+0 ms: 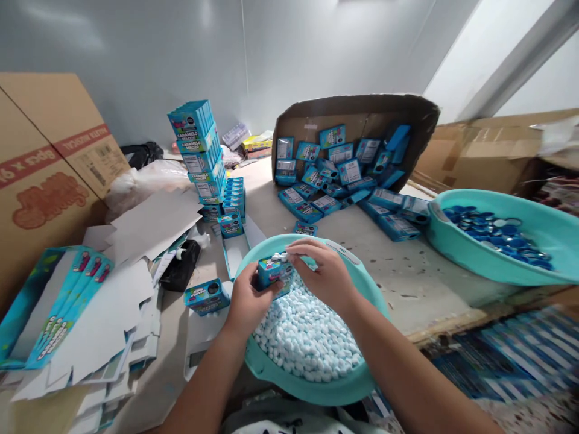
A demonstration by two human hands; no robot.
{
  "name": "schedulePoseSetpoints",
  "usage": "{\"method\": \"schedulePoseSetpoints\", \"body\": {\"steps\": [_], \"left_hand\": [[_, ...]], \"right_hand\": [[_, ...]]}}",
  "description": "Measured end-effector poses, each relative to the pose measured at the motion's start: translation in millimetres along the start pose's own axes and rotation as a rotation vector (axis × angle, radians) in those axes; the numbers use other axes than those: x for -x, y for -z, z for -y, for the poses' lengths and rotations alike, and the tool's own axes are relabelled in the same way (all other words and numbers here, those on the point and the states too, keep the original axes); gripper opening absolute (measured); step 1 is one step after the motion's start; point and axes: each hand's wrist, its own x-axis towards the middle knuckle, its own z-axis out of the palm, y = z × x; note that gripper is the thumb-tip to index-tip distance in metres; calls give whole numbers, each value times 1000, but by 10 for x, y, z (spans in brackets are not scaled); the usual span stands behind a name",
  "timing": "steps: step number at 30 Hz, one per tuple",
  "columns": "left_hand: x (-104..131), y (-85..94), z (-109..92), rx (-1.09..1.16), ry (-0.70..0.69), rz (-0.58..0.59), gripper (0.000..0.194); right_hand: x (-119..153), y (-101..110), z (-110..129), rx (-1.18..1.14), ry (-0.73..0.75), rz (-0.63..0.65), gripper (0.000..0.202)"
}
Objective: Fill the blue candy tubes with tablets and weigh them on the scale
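Worktable [402,286]: pale-topped, bearing everything below.
Printed cardboard carton [49,141]: one, at your far left.
Open carton [353,111]: one, lying with its mouth towards you, blue packets [350,172] heaped inside and spilling out in front.
Turquoise basins: two. The near basin [312,395], directly before you, holds a bed of pale pellets [307,343]; the right-hand basin [484,268] holds round blue pieces [502,238].
Tower of blue packets [201,160]: one, upright, beyond the near basin and to its left.
White card pieces [102,307]: a loose pile, left.
Your right hand [323,268]: fingers bent together at the packet's top; you may be pinching a pellet, but this cannot be told.
Your left hand [248,301]: grasping the small blue box between thumb and fingers.
Small blue box [271,274]: one, above the near basin's pellets, upper end towards your right fingertips.
White pellets [280,257]: a few, at that upper end.
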Motion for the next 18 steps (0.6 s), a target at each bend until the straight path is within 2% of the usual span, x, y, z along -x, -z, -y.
{"method": "schedulePoseSetpoints", "body": {"steps": [4, 8, 10, 15, 18], "left_hand": [[-11, -4, -39, 168, 62, -8, 40], [-19, 11, -93, 317, 68, -2, 44], [-18, 16, -101, 354, 90, -5, 46], [8, 12, -94, 134, 53, 54, 39], [9, 16, -99, 190, 54, 76, 44]], "right_hand": [[4, 20, -35, -59, -182, -76, 26], [12, 12, -113, -136, -361, -29, 40], [21, -7, -126, -148, -372, -2, 44], [32, -36, -96, -123, -316, 13, 36], [21, -29, -95, -158, -307, 15, 35]]}}
